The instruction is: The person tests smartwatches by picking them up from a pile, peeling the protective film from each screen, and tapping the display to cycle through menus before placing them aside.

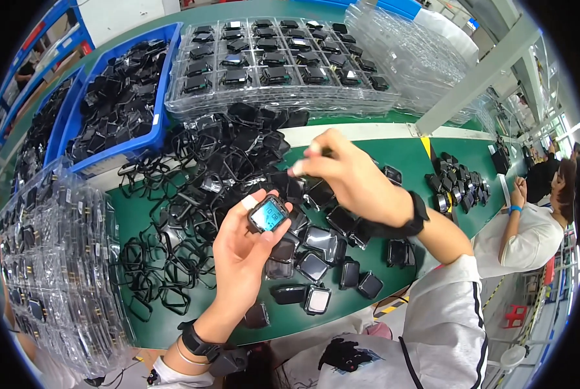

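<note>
My left hand (237, 249) is closed around the edges of a small square watch body (268, 214) with a black case. Its lit light-blue screen faces up. Above and right of it hovers my right hand (361, 181), thumb and index finger curved and apart, their tips slightly blurred. Nothing shows between them. Beneath the hands lie several dark square watch bodies (313, 266) on the green table, some with shiny film. One has a pale face (317, 300). Left of my left hand is a loose heap of thin black square frames (167, 272).
Blue bins (163, 97) full of black parts stand at the far left. Behind the heap is a clear compartment tray (283, 97) of watch bodies. More clear trays are stacked at left (56, 259) and far right (420, 58). A metal post (478, 71) rises at right; another person (530, 227) sits beyond.
</note>
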The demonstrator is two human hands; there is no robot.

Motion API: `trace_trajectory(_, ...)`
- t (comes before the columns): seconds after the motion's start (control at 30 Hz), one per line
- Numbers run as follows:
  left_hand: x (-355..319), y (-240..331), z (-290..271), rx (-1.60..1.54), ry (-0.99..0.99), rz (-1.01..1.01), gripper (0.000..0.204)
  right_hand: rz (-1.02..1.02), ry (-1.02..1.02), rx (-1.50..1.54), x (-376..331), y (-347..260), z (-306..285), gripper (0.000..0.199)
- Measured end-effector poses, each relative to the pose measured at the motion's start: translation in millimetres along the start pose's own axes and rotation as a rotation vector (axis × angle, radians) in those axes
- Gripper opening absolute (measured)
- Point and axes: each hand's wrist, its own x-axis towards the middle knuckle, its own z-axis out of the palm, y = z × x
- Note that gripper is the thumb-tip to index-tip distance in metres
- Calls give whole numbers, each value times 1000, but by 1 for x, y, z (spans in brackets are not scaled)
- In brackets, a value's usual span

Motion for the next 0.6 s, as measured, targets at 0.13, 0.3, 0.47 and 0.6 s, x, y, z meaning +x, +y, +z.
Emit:
trace_trajectory(0.13,-2,0,3,-62,-35,13,46,-353,152,156,-17,-29,-6,26)
trace_trajectory(0.3,-1,-6,0,-25,-156,24,44,-450,163,255,-33,-38,-11,19)
trace_trajectory(0.47,-2,-9,0,-123,-161,-11,45,-540,247,417,-32,-35,1,22)
trace_trajectory(0.6,-1,-5,0,-93,-220,-5,46,-524,240,504,-33,-31,4,22)
